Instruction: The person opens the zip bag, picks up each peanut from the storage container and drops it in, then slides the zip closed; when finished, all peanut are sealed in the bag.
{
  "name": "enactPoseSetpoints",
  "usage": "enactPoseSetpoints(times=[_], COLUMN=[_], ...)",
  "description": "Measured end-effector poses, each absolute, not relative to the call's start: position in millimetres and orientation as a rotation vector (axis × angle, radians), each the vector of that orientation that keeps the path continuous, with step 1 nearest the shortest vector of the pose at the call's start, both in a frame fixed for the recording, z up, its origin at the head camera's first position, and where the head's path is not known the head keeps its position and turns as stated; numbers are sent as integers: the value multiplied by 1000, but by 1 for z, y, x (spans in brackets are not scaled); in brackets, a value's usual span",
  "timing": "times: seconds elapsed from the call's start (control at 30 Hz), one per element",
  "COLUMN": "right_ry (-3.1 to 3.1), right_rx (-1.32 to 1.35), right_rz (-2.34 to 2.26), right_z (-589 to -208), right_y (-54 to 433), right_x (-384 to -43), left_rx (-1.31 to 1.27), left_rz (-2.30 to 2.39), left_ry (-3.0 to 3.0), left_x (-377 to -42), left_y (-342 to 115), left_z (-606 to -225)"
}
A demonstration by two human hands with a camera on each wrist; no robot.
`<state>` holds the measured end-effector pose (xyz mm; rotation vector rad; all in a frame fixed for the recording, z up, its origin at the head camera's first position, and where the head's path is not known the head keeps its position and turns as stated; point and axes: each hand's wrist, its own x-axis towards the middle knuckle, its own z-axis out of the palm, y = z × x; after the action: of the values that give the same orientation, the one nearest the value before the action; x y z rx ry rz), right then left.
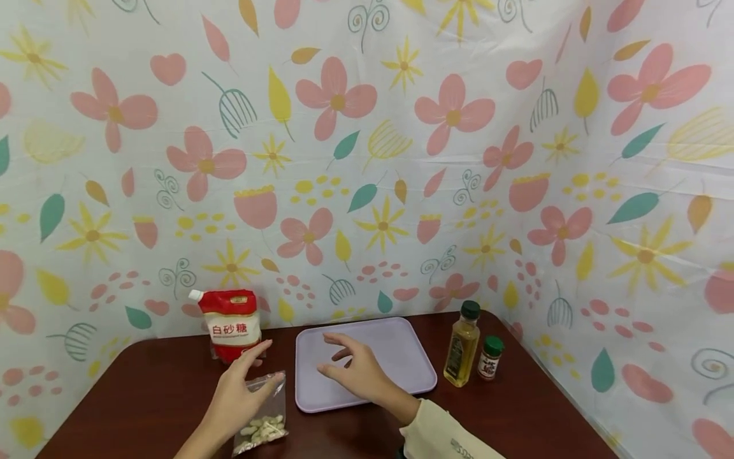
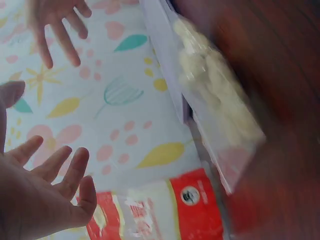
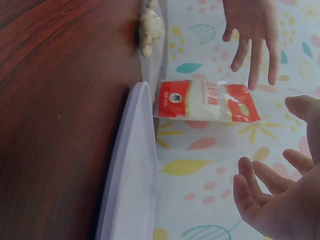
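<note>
My left hand (image 1: 234,396) hovers over a clear plastic bag (image 1: 269,405) of pale, lumpy pieces (image 2: 210,82), fingers loosely bent and nothing in its grasp. To its right, my right hand (image 1: 360,375) hangs above the lilac tray (image 1: 395,357), thumb and fingers apart and empty. Both palms face each other across a gap, as the left wrist view also shows. Behind the left hand stands a red and white pouch of white sugar (image 1: 232,325) with a white spout cap. The left forearm and hand partly cover the clear bag.
Right of the tray stand a bottle of yellow oil (image 1: 462,347) with a dark green cap and a small green-lidded seasoning jar (image 1: 490,360). All sit on a dark reddish-brown table (image 1: 155,389). A flower-patterned curtain (image 1: 367,159) hangs behind the table and along its right side.
</note>
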<state>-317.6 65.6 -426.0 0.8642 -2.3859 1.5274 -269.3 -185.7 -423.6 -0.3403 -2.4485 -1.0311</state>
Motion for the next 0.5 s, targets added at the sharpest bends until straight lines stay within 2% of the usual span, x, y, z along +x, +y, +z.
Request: enactPoseSetpoints(times=[0.2, 0.5], right_ry=[-2352, -2369], right_rx=[851, 812], right_rz=[1558, 1499], right_z=[-417, -410], right_y=[73, 98], right_x=[-314, -305], left_rx=[-301, -468], left_rz=[-1121, -1126], left_ry=[-2540, -2487], left_x=[-269, -270], left_y=[-168, -145], left_z=[-415, -417])
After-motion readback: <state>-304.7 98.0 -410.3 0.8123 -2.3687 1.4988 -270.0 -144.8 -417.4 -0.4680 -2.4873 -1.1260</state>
